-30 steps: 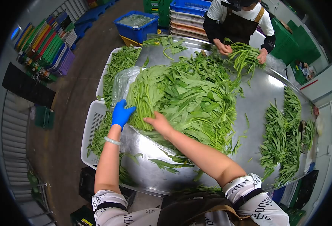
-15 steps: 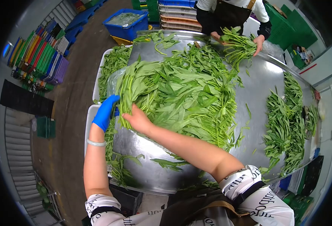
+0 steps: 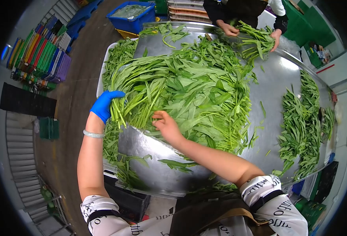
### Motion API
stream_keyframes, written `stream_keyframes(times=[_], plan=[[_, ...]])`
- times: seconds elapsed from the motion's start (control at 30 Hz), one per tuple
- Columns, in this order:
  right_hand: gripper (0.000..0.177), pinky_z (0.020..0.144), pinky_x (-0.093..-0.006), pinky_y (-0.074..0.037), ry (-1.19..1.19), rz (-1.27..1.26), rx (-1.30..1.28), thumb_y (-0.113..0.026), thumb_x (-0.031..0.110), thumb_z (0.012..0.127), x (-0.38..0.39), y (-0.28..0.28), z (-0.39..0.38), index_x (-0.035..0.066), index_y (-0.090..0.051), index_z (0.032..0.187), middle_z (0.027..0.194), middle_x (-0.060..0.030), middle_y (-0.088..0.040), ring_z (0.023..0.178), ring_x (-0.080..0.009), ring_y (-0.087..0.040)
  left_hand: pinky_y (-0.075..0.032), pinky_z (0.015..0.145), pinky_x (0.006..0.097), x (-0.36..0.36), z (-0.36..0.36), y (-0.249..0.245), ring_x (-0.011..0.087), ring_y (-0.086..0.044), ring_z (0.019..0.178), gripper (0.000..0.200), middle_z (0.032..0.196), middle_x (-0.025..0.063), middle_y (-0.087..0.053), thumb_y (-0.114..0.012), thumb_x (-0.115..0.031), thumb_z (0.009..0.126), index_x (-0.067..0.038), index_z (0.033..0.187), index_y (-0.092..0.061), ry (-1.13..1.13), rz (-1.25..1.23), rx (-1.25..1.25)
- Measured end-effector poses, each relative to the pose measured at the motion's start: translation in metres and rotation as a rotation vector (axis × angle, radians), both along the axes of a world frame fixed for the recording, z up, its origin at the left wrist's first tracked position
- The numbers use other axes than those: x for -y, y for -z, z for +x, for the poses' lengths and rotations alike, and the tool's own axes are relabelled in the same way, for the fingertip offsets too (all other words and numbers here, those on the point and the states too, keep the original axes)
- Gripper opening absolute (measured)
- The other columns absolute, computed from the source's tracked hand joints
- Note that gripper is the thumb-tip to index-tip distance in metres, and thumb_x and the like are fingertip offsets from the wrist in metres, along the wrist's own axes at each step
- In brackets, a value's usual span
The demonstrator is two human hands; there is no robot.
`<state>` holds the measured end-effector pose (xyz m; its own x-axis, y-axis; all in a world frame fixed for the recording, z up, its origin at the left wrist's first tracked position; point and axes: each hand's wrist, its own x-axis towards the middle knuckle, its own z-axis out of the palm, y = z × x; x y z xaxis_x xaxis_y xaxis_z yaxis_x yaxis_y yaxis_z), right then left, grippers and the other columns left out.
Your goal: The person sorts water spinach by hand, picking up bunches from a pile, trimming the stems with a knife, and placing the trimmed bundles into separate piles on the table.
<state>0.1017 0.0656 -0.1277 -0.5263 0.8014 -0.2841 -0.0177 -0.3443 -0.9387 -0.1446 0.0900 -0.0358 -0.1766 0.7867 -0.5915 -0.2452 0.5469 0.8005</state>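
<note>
My left hand (image 3: 104, 105), in a blue glove, is closed around the stems of a bunch of water spinach (image 3: 120, 106) at the left side of the table. The bunch's long leaves arch up and right over the big pile of water spinach (image 3: 208, 94). My bare right hand (image 3: 166, 125) is at the pile's near edge, right of the bunch. Its fingers are slightly bent and apart beside loose stems, with nothing visibly gripped. Both hands are over the metal table (image 3: 142, 147).
Across the table a co-worker's hands (image 3: 275, 39) hold another bunch of greens (image 3: 256, 41). Laid rows of greens (image 3: 293, 126) are on the right. A white crate (image 3: 101, 84) with greens adjoins the left edge. A blue bin (image 3: 131, 17) stands behind, beside stacked trays (image 3: 187, 10).
My left hand has shifted slightly left and up with the bunch, its leaves now fanned over the pile. My right hand has left the bunch's stems and moved right. The co-worker's hands have spread apart.
</note>
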Motion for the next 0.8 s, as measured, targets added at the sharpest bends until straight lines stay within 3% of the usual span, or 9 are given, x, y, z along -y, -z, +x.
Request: stream_keyframes(times=[0.2, 0.3, 0.37, 0.43, 0.57, 0.67, 0.7, 0.73, 0.8], plan=[[0.046, 0.077, -0.0296, -0.048, -0.149, -0.384, -0.310, -0.051, 0.006, 0.085, -0.022, -0.019, -0.023, 0.000, -0.041, 0.130, 0.119, -0.0121, -0.053, 0.095, -0.0195, -0.057, -0.053, 0.076, 0.0317, 0.006, 0.011, -0.007, 0.0186, -0.065, 0.083, 0.043, 0.098, 0.0101, -0.066, -0.071, -0.013, 0.075, 0.000, 0.115, -0.058, 0.091, 0.003, -0.069], [0.046, 0.074, -0.0299, -0.047, -0.202, -0.265, -0.219, -0.052, 0.004, 0.083, -0.039, -0.018, -0.043, 0.000, -0.042, 0.128, 0.119, -0.0135, -0.052, 0.092, -0.0196, -0.057, -0.051, 0.084, 0.0329, 0.015, 0.041, -0.015, 0.0193, -0.062, 0.095, 0.060, 0.109, 0.0113, -0.063, -0.076, -0.015, 0.073, 0.000, 0.125, -0.051, 0.193, 0.098, -0.363], [0.045, 0.072, -0.0304, -0.047, -0.237, -0.199, -0.208, -0.053, 0.000, 0.078, -0.046, -0.022, -0.045, -0.001, -0.048, 0.122, 0.110, -0.0136, -0.056, 0.088, -0.0195, -0.056, -0.047, 0.090, 0.0324, 0.020, 0.042, 0.000, 0.0204, -0.059, 0.104, 0.075, 0.117, 0.0120, -0.061, -0.082, -0.017, 0.067, 0.000, 0.131, -0.045, 0.341, 0.125, -0.566], [0.045, 0.072, -0.0301, -0.047, -0.288, -0.117, -0.124, -0.053, -0.003, 0.075, -0.050, -0.021, -0.047, -0.002, -0.051, 0.120, 0.105, -0.0127, -0.058, 0.086, -0.0195, -0.055, -0.047, 0.090, 0.0316, 0.022, 0.042, 0.005, 0.0201, -0.059, 0.103, 0.076, 0.117, 0.0125, -0.061, -0.081, -0.016, 0.066, -0.001, 0.131, -0.045, 0.368, 0.204, -0.674], [0.047, 0.073, -0.0287, -0.047, -0.248, -0.033, -0.298, -0.053, -0.004, 0.073, -0.050, -0.039, -0.035, -0.002, -0.052, 0.120, 0.103, -0.0119, -0.060, 0.085, -0.0193, -0.058, -0.048, 0.086, 0.0316, 0.017, 0.045, 0.007, 0.0200, -0.060, 0.099, 0.070, 0.112, 0.0128, -0.062, -0.074, -0.009, 0.067, 0.000, 0.130, -0.046, 0.251, 0.293, -0.659], [0.035, 0.077, -0.0288, -0.048, -0.040, 0.262, -0.125, -0.049, -0.005, 0.079, -0.039, -0.037, -0.026, -0.002, -0.057, 0.113, 0.104, -0.0114, -0.061, 0.085, -0.0156, -0.059, -0.052, 0.077, 0.0323, 0.001, 0.030, -0.013, 0.0197, -0.062, 0.089, 0.062, 0.103, 0.0116, -0.063, -0.068, -0.003, 0.066, 0.002, 0.125, -0.048, 0.173, 0.229, -0.584], [0.032, 0.078, -0.0290, -0.048, 0.046, 0.378, -0.072, -0.048, -0.005, 0.081, -0.032, -0.032, -0.023, -0.003, -0.058, 0.112, 0.105, -0.0112, -0.061, 0.085, -0.0146, -0.060, -0.052, 0.073, 0.0323, -0.002, 0.028, -0.024, 0.0196, -0.063, 0.084, 0.057, 0.099, 0.0111, -0.063, -0.067, -0.001, 0.066, 0.002, 0.120, -0.050, 0.160, 0.214, -0.457], [0.026, 0.083, -0.0328, -0.048, -0.045, 0.288, 0.066, -0.049, -0.007, 0.080, -0.025, -0.038, -0.015, -0.005, -0.060, 0.103, 0.104, -0.0118, -0.061, 0.090, -0.0178, -0.059, -0.053, 0.073, 0.0322, -0.006, 0.024, -0.028, 0.0198, -0.063, 0.082, 0.054, 0.098, 0.0109, -0.064, -0.066, 0.001, 0.066, 0.002, 0.118, -0.052, 0.145, 0.206, -0.388], [0.024, 0.086, -0.0355, -0.048, -0.076, 0.863, 0.157, -0.054, -0.004, 0.077, -0.018, -0.028, -0.012, -0.004, -0.060, 0.100, 0.104, -0.0124, -0.061, 0.096, -0.0226, -0.058, -0.053, 0.072, 0.0320, -0.011, 0.020, -0.034, 0.0200, -0.063, 0.080, 0.046, 0.096, 0.0103, -0.065, -0.065, 0.003, 0.068, 0.002, 0.113, -0.056, 0.127, 0.175, -0.292]])
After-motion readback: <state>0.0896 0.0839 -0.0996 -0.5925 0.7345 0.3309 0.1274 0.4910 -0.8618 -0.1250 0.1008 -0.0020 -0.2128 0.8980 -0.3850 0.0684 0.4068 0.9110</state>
